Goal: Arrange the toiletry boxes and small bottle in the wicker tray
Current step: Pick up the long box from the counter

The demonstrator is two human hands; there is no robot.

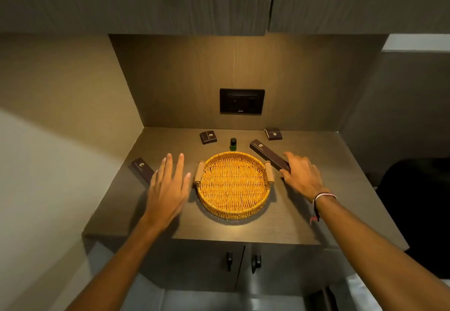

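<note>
A round wicker tray (pixel 233 209) with two wooden handles sits mid-counter with nothing in it. Behind it stands a small green bottle (pixel 233 144) with a black cap. Two small dark boxes lie at the back, one on the left (pixel 208 136) and one on the right (pixel 273 133). A long dark box (pixel 140 168) lies left of the tray; my left hand (pixel 168 189) hovers flat over its near end, fingers spread. Another long dark box (pixel 267 153) lies right of the tray, still on the counter. My right hand (pixel 302 174) has its fingers and thumb on either side of that box's near end.
The brown counter (pixel 304 215) sits in a niche with walls at left and back. A black socket plate (pixel 241 101) is on the back wall. Cabinets hang overhead, and cabinet doors with dark handles (pixel 255 262) are below the front edge.
</note>
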